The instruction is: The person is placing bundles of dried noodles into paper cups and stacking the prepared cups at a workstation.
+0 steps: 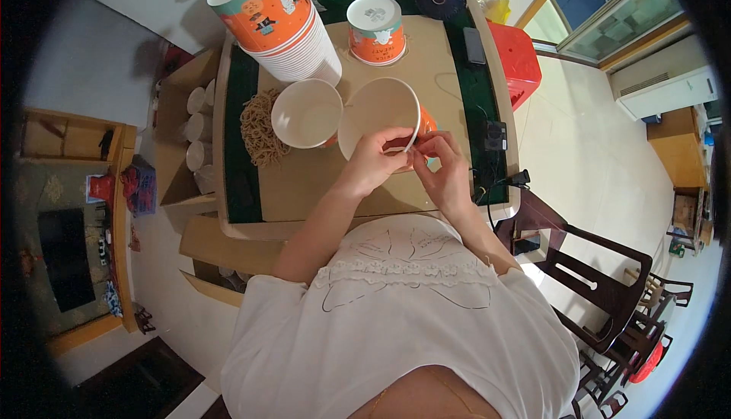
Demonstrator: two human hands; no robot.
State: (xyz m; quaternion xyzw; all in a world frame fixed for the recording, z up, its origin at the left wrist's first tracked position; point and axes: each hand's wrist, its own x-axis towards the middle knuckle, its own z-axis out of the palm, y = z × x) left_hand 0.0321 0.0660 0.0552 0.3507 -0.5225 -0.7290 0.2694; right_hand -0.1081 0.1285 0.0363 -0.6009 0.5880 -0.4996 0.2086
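Note:
A large paper bucket (pixel 377 110), white inside and orange outside, lies tilted on the table with its mouth toward me. My left hand (pixel 375 161) pinches its rim on the right, fingers reaching inside. Close against the same rim, from the outside, is my right hand (pixel 445 169); its fingertips are pressed together, and what they hold is hidden. To the left stands another white-lined paper bucket (pixel 307 113). Beside that one lies a tangled pile of tan cords (pixel 264 131).
A tall nested stack of orange-and-teal buckets (pixel 278 27) leans at the back left. One upside-down bucket (pixel 378 32) stands behind. Along the right edge are a phone (pixel 474 45) and a small black device (pixel 495 135). A red stool (pixel 518 65) and dark chair (pixel 601 282) flank the table.

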